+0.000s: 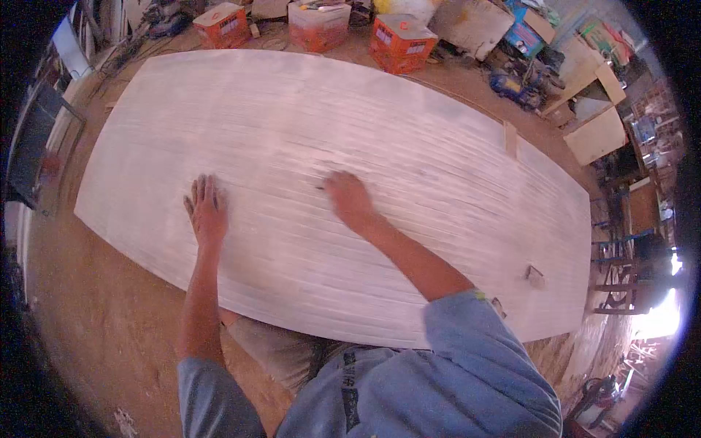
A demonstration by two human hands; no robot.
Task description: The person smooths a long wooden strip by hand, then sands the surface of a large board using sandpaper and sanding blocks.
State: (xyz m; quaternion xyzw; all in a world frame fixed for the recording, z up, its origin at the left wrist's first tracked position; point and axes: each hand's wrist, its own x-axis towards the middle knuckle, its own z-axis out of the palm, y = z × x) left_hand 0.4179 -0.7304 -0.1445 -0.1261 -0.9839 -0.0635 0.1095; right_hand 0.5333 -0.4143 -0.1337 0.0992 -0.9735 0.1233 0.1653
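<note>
A large pale board (168, 95) with many fine streaks running along its length lies in front of me. My left hand (208, 208) rests on its left part, palm down, fingers spread, holding nothing. Near the board's middle, my right hand (349, 196) is smeared by motion. Its fingers look curled, and a small dark edge shows at the fingertips; what it belongs to is hidden. A small scraper-like tool (535, 276) lies on the board's right part. Along the far right edge sits a narrow light wooden piece (510, 139).
Beyond the board stand an orange box (221, 26), a white-and-red tub (319, 25) and another orange box (401, 44). Blue power tools (515, 89) and wooden offcuts (595, 135) crowd the back right. Brown floor (95, 314) shows at the left.
</note>
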